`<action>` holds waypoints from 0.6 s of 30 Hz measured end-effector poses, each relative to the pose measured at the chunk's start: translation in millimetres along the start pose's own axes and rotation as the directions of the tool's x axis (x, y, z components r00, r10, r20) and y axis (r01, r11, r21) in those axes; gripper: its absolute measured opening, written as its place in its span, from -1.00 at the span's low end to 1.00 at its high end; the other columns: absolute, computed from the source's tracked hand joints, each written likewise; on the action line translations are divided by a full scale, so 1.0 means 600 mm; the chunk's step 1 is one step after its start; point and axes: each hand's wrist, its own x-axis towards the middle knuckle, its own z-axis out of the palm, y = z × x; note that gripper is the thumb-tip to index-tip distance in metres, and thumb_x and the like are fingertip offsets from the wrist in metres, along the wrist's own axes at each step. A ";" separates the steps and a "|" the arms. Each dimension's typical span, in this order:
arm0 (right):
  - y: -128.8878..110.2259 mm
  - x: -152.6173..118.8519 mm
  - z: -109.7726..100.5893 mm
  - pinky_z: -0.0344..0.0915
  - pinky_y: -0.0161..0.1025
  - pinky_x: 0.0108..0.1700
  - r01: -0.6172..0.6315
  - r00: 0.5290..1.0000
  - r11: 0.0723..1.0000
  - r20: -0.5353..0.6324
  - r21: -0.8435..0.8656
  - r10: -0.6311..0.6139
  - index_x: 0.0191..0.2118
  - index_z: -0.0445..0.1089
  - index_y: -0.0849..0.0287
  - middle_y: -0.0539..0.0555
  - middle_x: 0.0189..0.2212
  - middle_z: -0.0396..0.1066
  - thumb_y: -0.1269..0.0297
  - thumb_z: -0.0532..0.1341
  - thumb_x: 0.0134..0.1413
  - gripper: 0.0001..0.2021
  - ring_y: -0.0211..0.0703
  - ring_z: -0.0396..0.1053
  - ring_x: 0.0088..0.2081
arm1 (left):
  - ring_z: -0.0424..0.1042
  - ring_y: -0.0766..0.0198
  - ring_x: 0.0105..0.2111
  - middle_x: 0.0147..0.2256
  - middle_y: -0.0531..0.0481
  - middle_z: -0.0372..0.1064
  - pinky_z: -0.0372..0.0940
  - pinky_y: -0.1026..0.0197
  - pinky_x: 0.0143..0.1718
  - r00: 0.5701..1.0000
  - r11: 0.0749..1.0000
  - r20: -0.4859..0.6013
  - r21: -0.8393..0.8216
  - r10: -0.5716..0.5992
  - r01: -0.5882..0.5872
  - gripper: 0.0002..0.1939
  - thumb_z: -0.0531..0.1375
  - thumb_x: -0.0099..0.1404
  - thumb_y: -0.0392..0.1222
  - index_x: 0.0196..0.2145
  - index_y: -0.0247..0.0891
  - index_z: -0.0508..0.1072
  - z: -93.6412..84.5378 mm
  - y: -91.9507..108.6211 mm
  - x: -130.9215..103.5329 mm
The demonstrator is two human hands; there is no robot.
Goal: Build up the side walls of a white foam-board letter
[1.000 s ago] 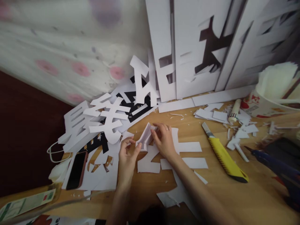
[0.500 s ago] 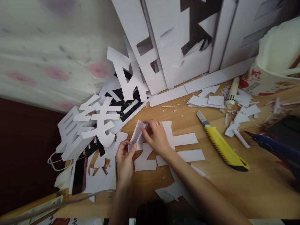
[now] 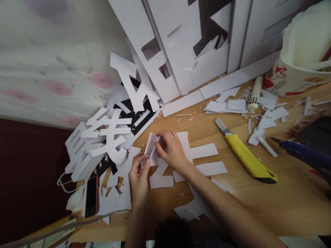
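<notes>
A small folded white piece (image 3: 150,146) stands upright between my hands on a flat cut-out white shape (image 3: 161,179). My left hand (image 3: 139,172) pinches its lower left edge between thumb and fingers. From the right, my right hand (image 3: 170,148), with a ring on one finger, holds the piece's upper right side, its fingertips partly hidden behind it. Right of my hands lies another white cut-out with two long bars (image 3: 204,151). My right forearm crosses over the lower part of it.
A yellow cutter (image 3: 248,156) with its blade out lies at the right, beside a blue pointed tool (image 3: 305,151). White cut-out characters (image 3: 116,136) pile up at the left near a phone (image 3: 92,196). Behind stand tall white boards (image 3: 176,44) and a paper bucket (image 3: 297,77).
The view has shifted slightly, so the background sits a little differently. Both hands keep their hold on the folded piece, with the right fingers moved only slightly.
</notes>
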 end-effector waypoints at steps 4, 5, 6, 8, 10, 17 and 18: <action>0.000 0.001 0.000 0.27 -0.04 -0.05 0.001 1.000 1.000 0.004 -0.001 -0.001 -0.09 0.41 0.20 0.15 -0.23 0.48 0.33 0.19 0.23 -0.83 0.02 0.33 -0.19 | 0.37 0.09 0.13 0.01 -0.06 0.44 0.20 0.09 0.22 0.999 0.991 0.011 0.121 0.052 -0.053 -0.76 0.28 0.30 0.02 -0.19 -0.17 0.59 -0.010 -0.015 -0.001; 0.000 0.001 0.000 0.27 -0.04 -0.05 -0.002 1.000 1.000 0.003 -0.003 0.002 -0.09 0.41 0.20 0.15 -0.23 0.47 0.33 0.19 0.23 -0.83 0.02 0.33 -0.19 | 0.37 0.09 0.13 0.01 -0.07 0.44 0.22 0.07 0.22 0.998 0.987 0.022 0.147 0.064 -0.067 -0.75 0.27 0.31 0.03 -0.18 -0.16 0.59 -0.013 -0.017 -0.002; 0.000 0.001 0.000 0.27 -0.04 -0.05 -0.005 1.000 1.000 0.001 -0.006 0.005 -0.09 0.41 0.19 0.15 -0.22 0.47 0.33 0.18 0.23 -0.83 0.02 0.33 -0.19 | 0.38 0.07 0.13 0.02 -0.08 0.44 0.25 0.06 0.21 0.996 0.983 0.038 0.164 0.075 -0.081 -0.73 0.27 0.31 0.03 -0.15 -0.16 0.59 -0.015 -0.017 -0.004; 0.000 0.000 0.000 0.27 -0.04 -0.05 -0.009 1.000 1.000 -0.002 -0.010 0.009 -0.08 0.40 0.18 0.15 -0.21 0.47 0.32 0.18 0.24 -0.83 0.02 0.33 -0.18 | 0.38 0.05 0.13 0.06 -0.10 0.42 0.32 0.04 0.17 0.991 0.979 0.088 0.167 0.100 -0.113 -0.68 0.32 0.25 0.01 -0.08 -0.15 0.57 -0.020 -0.015 -0.007; 0.000 0.000 0.000 0.27 -0.05 -0.05 -0.010 1.000 1.000 -0.003 -0.013 0.010 -0.07 0.40 0.17 0.15 -0.20 0.47 0.31 0.17 0.25 -0.83 0.02 0.33 -0.17 | 0.37 0.03 0.15 0.09 -0.10 0.38 0.36 0.03 0.15 0.980 0.970 0.135 0.176 0.148 -0.170 -0.59 0.38 0.19 -0.06 0.00 -0.13 0.53 -0.024 -0.010 -0.007; 0.000 -0.001 -0.001 0.26 -0.04 -0.04 0.012 1.000 1.000 0.012 -0.014 -0.012 -0.01 0.40 0.22 0.19 -0.14 0.48 0.26 0.12 0.33 -0.77 0.05 0.32 -0.13 | 0.44 0.08 0.06 -0.02 -0.08 0.43 0.38 -0.02 0.14 0.922 0.793 0.201 0.471 0.331 -0.387 -0.66 0.36 0.25 -0.12 -0.01 -0.12 0.55 -0.034 -0.018 0.005; 0.000 -0.001 -0.001 0.26 -0.04 -0.03 0.014 1.000 1.000 0.013 -0.014 -0.014 -0.01 0.39 0.21 0.18 -0.14 0.48 0.26 0.12 0.33 -0.78 0.04 0.32 -0.12 | 0.44 0.09 0.06 -0.02 -0.08 0.43 0.41 0.00 0.11 0.920 0.787 0.201 0.476 0.337 -0.392 -0.66 0.35 0.26 -0.11 -0.01 -0.11 0.54 -0.034 -0.022 0.005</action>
